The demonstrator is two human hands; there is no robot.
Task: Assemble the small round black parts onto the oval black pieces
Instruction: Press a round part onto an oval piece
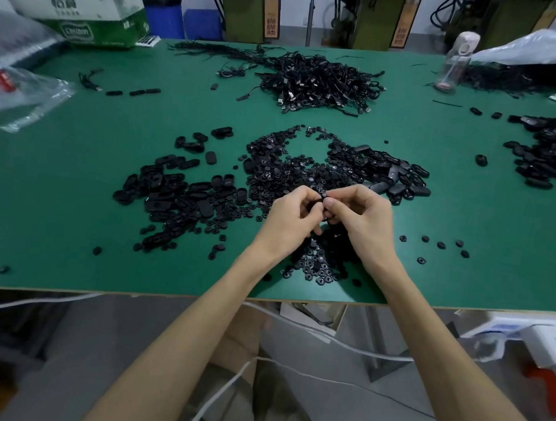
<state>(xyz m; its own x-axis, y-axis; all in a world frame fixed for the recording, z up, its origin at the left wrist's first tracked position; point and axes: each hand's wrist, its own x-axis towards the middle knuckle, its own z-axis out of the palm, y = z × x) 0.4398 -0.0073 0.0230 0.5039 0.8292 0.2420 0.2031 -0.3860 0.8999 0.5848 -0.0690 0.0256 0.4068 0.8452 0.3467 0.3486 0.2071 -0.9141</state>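
In the head view, our two hands met above the green desk (pixel 76 181), near its front edge. The left hand (pixel 290 219) and the right hand (pixel 366 215) were both curled, fingertips together, pinching a black piece (pixel 316 203) between them; we could not tell its shape. Round parts (pixel 282 171) lay heaped just beyond and beneath our hands. Oval pieces (pixel 170 194) lay piled to the left, with more ovals (pixel 553 152) at the right edge. A cable heap (pixel 317 79) sat farther back, a bottle (pixel 455 58) stood at the far right, and a box (pixel 87 10) at the far left.
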